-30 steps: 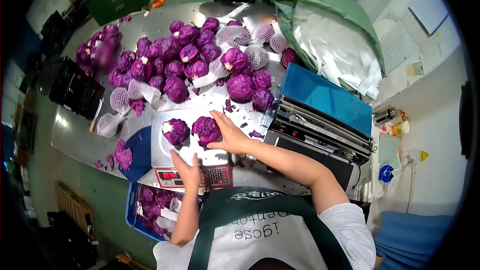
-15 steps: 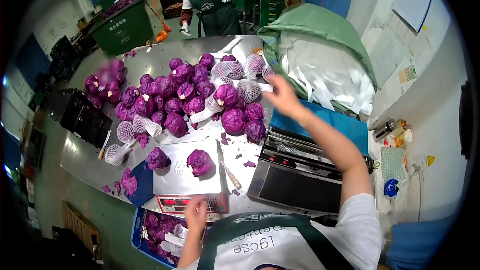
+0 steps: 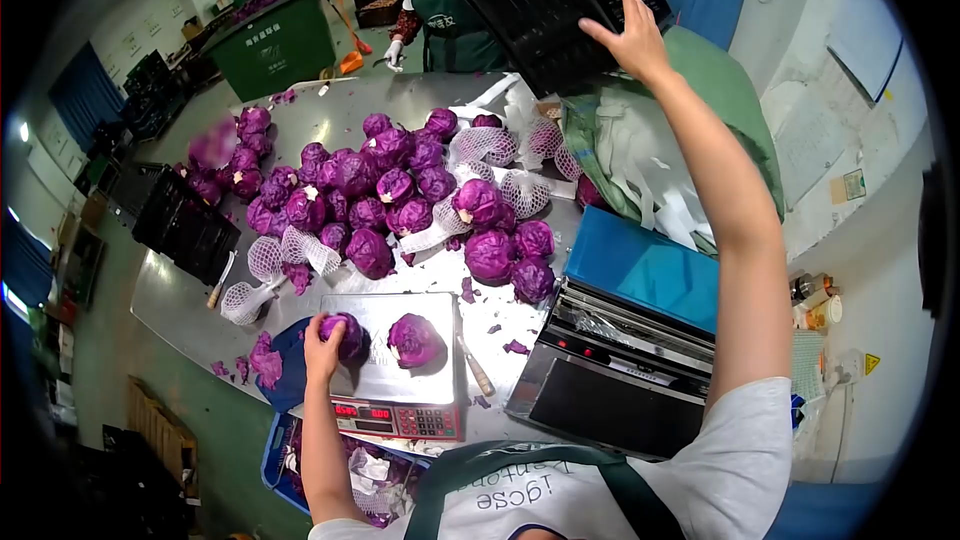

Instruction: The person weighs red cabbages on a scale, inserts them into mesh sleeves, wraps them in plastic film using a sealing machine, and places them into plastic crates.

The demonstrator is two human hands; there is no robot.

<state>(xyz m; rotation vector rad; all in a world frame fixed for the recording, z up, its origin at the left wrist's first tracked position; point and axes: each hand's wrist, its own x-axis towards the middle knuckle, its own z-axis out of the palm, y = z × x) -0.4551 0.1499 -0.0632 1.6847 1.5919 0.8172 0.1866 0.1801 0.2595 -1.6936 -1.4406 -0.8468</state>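
In the head view, the only one here, two handling steps appear in hand at once: one at the scale and one up by the black crate. The left hand is at the left cabbage, its grip curled round that cabbage's left side; this cabbage sits at the left part of the scale's plate, though whether its weight is borne by the plate or the fingers I cannot tell. The right cabbage rests untouched on the same plate, and the display below is lit red. The right hand is stretched far forward with its grip spread, thumb apart from the fingers, in front of the crate's right side; contact with it cannot be made out. A co-worker stands beyond the bench, partly hidden by the crate. As I judge it, taking the crate would call for the right fingers to close on its rim, and shifting the left cabbage for a firm hold clear of its neighbour.
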